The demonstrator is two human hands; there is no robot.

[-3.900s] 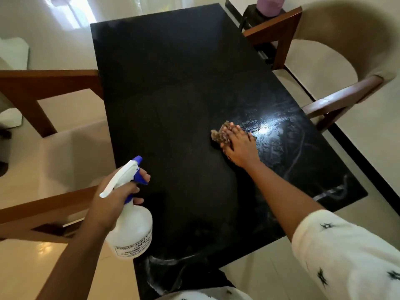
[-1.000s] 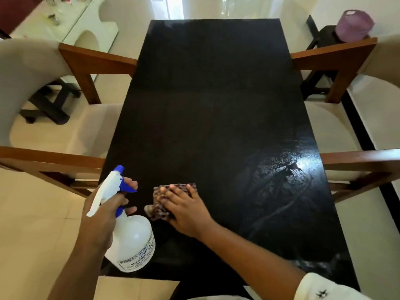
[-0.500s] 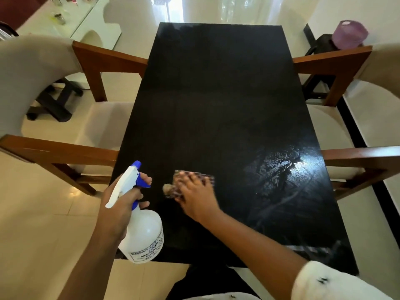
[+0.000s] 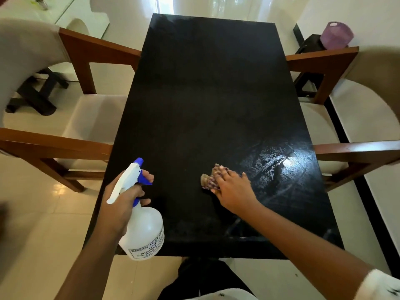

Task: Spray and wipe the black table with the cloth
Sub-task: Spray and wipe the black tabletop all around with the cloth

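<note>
Partly done: your right hand (image 4: 234, 191), fingers flat, presses cloth (image 4: 208, 181) on black table (image 4: 205, 94); wet streaks (image 4: 271, 162) near right; far half looks untouched. Left hand (image 4: 122, 199) grips spray bottle (image 4: 145, 231).

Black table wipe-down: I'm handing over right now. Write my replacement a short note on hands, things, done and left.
Left hand grips the spray bottle, held up at the black table's near left corner.
Right hand presses the cloth flat on the table, near the middle of the near end.
Done: wet streaks shine on the near right part.
Left: the far half looks matte, probably unsprayed; spray and wipe it.
</note>
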